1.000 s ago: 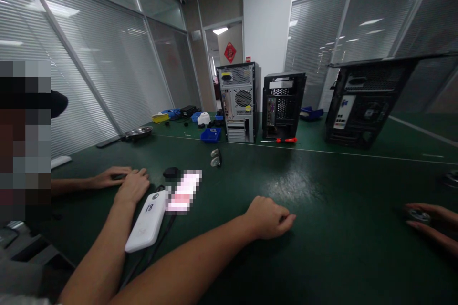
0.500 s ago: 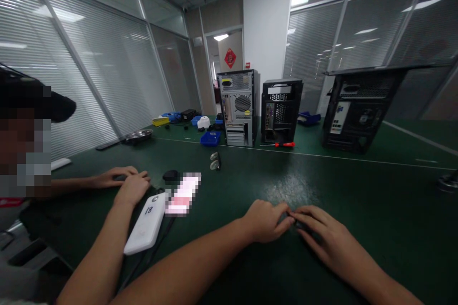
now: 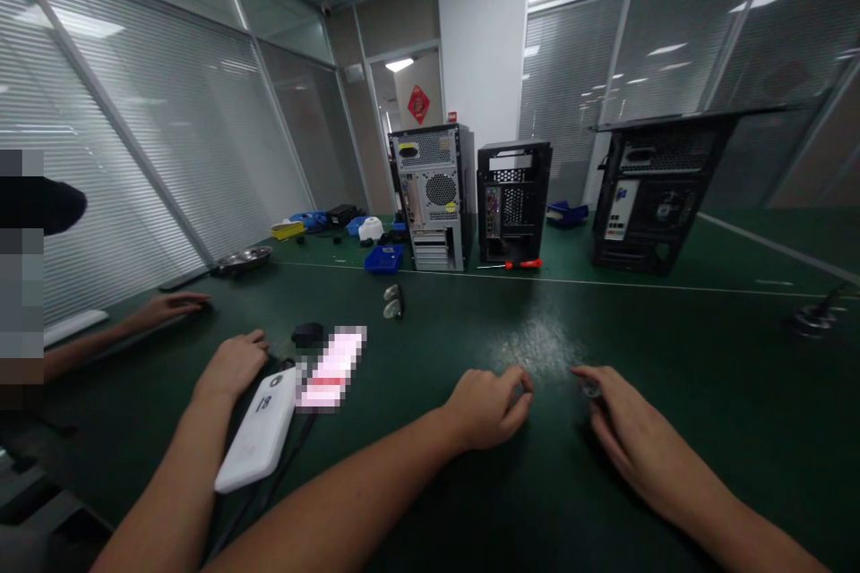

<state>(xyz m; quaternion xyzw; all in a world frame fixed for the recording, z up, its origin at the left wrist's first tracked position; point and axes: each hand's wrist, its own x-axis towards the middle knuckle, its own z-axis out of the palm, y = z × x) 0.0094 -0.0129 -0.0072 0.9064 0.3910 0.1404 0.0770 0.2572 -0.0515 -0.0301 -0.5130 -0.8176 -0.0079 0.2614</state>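
With 3 computer cases (image 3: 515, 197) behind, 1 small part (image 3: 591, 389) is held in the right hand's (image 3: 630, 430) grip, while the left hand (image 3: 485, 410) is curled, its grip's contents unclear.

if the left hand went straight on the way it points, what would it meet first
The left hand would likely meet the right hand first, though depth between them is unclear.

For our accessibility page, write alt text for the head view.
A right hand holds a small object over a green table, the left hand curled nearby, contents unclear. Beyond stand three computer cases; at left are a white device and another person's hands.
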